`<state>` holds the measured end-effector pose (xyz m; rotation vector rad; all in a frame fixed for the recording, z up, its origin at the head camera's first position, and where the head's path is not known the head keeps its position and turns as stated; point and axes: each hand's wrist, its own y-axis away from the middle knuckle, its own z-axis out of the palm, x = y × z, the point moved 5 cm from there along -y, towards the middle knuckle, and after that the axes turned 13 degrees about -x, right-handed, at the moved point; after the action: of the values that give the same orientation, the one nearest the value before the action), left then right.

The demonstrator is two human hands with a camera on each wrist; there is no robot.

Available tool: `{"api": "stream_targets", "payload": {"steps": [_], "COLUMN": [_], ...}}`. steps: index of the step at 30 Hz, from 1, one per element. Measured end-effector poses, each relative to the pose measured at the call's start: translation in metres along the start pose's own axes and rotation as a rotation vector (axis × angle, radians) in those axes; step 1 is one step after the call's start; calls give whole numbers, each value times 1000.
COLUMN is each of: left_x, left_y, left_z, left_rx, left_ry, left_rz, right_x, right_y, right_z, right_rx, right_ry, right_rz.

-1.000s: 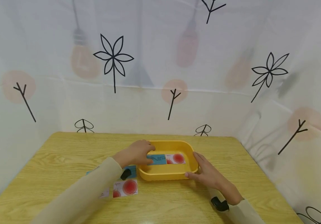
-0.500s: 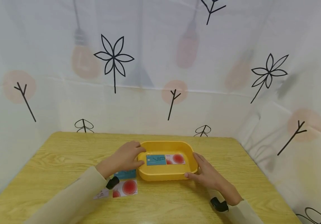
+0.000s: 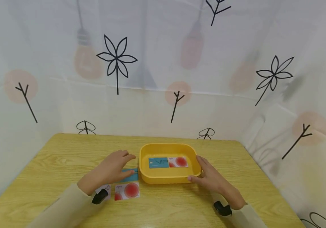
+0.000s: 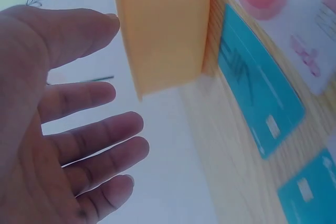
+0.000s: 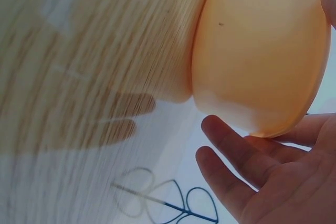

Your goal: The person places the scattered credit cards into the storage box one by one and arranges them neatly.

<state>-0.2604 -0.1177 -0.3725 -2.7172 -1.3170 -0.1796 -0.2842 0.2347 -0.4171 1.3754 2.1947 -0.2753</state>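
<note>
A yellow plastic tray (image 3: 167, 180) stands on the table. Inside it lie a blue VIP card (image 3: 157, 162) and, to its right, a white card with red circles (image 3: 180, 161). My right hand (image 3: 214, 179) holds the tray's right end, thumb at the front rim and fingers along the side. Left of the tray my left hand (image 3: 104, 172) hovers with nothing in it, fingers spread. Under it a blue card (image 3: 130, 176) lies partly covered. Nearer me is another red-circle card (image 3: 127, 191), beside a pale card (image 3: 107, 190) half hidden by my wrist.
In the left wrist view a second blue card (image 4: 310, 192) shows on the table past the first. The wooden table (image 3: 74, 152) meets a white cloth backdrop (image 3: 157, 117) at its back edge. Cloth also hangs along both sides.
My left hand has drawn back from inside the tray, over its left rim, to above the cards on the left, uncovering the blue card inside. The right hand and tray stay put.
</note>
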Motion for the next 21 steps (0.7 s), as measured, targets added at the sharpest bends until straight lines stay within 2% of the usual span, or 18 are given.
{"api": "stream_targets", "payload": {"steps": [7,13,17,21], "left_x": [-14,-25,-32,-40], "left_y": [22,33,36,39], "left_z": [3,4,4,7], "left_rx": [19,13,-25,-89], "left_ry": [18,22,42,102], "left_rz": [-47,-88,-117,-153], "right_x": [0,2,1,1], "right_y": [0,0,0,0], "right_z": [2,1,1,2], "right_rx": [3,10,14,13], "right_ry": [17,21,16,8], "right_rz": [-20,-25,-25,-25]}}
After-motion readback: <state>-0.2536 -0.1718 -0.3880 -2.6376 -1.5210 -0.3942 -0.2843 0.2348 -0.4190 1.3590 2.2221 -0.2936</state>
